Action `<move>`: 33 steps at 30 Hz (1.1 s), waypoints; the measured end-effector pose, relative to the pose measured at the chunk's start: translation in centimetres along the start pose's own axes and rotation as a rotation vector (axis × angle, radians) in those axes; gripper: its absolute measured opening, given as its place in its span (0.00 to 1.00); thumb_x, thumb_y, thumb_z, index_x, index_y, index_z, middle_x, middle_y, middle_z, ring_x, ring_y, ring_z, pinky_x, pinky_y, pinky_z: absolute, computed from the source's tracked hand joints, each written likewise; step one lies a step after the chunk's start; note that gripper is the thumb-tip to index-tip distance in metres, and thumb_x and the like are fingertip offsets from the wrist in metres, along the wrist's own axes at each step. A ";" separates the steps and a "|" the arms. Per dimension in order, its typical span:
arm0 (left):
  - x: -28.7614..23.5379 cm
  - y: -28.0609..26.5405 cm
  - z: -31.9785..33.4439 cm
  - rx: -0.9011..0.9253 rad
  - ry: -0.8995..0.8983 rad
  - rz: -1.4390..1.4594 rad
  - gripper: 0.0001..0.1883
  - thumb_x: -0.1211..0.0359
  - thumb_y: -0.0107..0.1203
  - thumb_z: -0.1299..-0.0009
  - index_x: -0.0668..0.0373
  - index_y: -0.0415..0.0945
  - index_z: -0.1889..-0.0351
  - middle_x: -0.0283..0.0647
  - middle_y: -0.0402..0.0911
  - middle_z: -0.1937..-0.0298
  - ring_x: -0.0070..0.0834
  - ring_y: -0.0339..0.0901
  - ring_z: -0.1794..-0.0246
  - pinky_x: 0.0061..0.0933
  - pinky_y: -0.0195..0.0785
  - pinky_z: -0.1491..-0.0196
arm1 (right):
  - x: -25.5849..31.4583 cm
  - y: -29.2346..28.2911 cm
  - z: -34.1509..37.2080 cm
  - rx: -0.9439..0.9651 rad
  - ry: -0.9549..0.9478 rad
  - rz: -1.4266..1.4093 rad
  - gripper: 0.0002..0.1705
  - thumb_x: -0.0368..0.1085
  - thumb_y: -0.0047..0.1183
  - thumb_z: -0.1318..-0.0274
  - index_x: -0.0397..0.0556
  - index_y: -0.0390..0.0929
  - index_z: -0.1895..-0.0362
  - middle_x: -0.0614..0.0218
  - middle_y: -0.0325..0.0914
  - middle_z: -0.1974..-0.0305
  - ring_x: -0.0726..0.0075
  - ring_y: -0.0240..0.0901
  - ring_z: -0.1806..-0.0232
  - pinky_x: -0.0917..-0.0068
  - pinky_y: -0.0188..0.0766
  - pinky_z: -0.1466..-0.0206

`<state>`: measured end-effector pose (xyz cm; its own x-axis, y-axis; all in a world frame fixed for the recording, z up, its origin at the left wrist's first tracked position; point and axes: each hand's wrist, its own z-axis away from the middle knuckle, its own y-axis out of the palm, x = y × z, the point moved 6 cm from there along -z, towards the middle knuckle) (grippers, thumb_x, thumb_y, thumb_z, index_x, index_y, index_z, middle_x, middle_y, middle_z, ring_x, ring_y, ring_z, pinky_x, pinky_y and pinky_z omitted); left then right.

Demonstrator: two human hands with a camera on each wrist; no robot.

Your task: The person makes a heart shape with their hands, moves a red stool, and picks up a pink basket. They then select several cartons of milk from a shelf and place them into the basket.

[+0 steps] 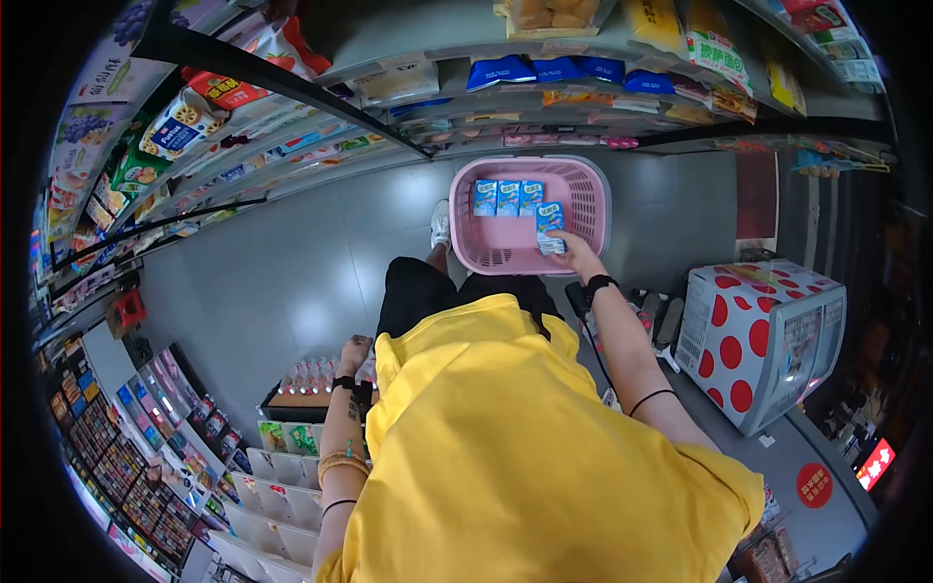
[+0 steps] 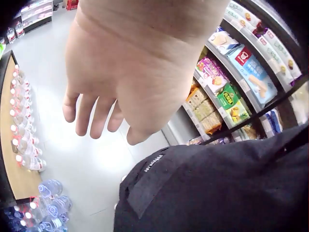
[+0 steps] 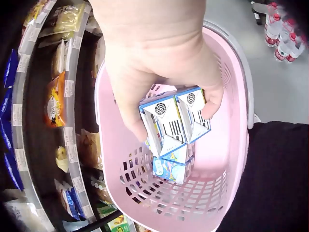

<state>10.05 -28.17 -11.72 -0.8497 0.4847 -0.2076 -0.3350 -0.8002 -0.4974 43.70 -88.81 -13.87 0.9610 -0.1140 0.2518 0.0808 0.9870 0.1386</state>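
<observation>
My right hand (image 1: 577, 255) holds two small blue-and-white drink cartons (image 3: 168, 123) side by side, thumb on one side and fingers on the other. They are over the inside of a pink plastic basket (image 1: 494, 235) with slotted walls. Three like cartons (image 1: 508, 198) stand in a row at the basket's far left in the head view. From the right wrist, the held pair partly hides a carton (image 3: 170, 170) lower in the basket. My left hand (image 2: 123, 82) hangs beside my dark shorts, its fingers loosely extended, with nothing in them.
Snack shelves (image 1: 389, 58) run along the front and left. A dotted freezer (image 1: 748, 335) is on the right. Bottled drinks (image 2: 24, 121) line a low stand on the left, with more bottles (image 2: 50, 208) on the floor. My shoe (image 1: 440, 223) is close to the basket.
</observation>
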 end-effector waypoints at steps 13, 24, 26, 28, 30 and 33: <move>-5.8 0.9 6.1 -0.125 0.048 0.130 0.20 0.55 0.61 0.28 0.63 0.81 0.51 0.45 0.87 0.58 0.32 0.83 0.55 0.33 0.74 0.50 | 0.5 -3.1 -5.7 -0.074 -0.035 -0.186 0.28 0.43 0.73 0.51 0.58 0.77 0.46 0.74 0.81 0.54 0.70 0.75 0.52 0.68 0.69 0.51; 0.4 7.0 9.9 -0.034 -0.071 0.242 0.17 0.58 0.60 0.27 0.62 0.80 0.52 0.41 0.87 0.61 0.27 0.83 0.60 0.31 0.74 0.53 | 2.1 -3.5 -9.5 0.040 -0.119 -0.247 0.23 0.38 0.71 0.49 0.54 0.79 0.48 0.71 0.81 0.54 0.69 0.75 0.53 0.69 0.68 0.48; 1.6 8.0 10.2 -0.040 -0.114 0.225 0.17 0.58 0.60 0.28 0.62 0.80 0.52 0.41 0.87 0.62 0.27 0.82 0.60 0.31 0.74 0.53 | 2.5 -3.6 -10.5 0.004 -0.160 -0.242 0.23 0.36 0.70 0.48 0.54 0.79 0.48 0.70 0.81 0.53 0.68 0.75 0.51 0.69 0.68 0.46; 1.4 8.7 11.3 -0.038 -0.136 0.191 0.17 0.57 0.61 0.28 0.62 0.80 0.52 0.41 0.87 0.62 0.26 0.82 0.60 0.31 0.74 0.53 | 1.8 -3.9 -11.4 0.006 -0.163 -0.268 0.22 0.35 0.69 0.47 0.53 0.79 0.47 0.70 0.81 0.51 0.67 0.76 0.49 0.69 0.69 0.44; 1.0 9.4 11.9 -0.040 -0.142 0.197 0.17 0.57 0.61 0.28 0.62 0.80 0.53 0.41 0.87 0.62 0.26 0.82 0.60 0.31 0.74 0.53 | 1.5 -4.3 -12.8 0.048 -0.147 -0.332 0.22 0.33 0.69 0.47 0.53 0.78 0.47 0.69 0.81 0.50 0.66 0.76 0.47 0.68 0.69 0.41; 2.0 10.9 12.5 -0.044 -0.120 0.236 0.16 0.59 0.61 0.28 0.62 0.79 0.53 0.40 0.86 0.62 0.24 0.81 0.61 0.29 0.74 0.54 | 0.4 -5.0 -15.2 0.042 -0.127 -0.396 0.22 0.29 0.67 0.46 0.50 0.77 0.46 0.67 0.80 0.48 0.65 0.75 0.43 0.66 0.69 0.37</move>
<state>-0.36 -40.32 -7.04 -0.9452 0.2392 -0.2221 -0.1062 -0.8688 -0.4836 47.67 -92.07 -29.08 0.8176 -0.4992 0.2870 0.4241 0.8592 0.2862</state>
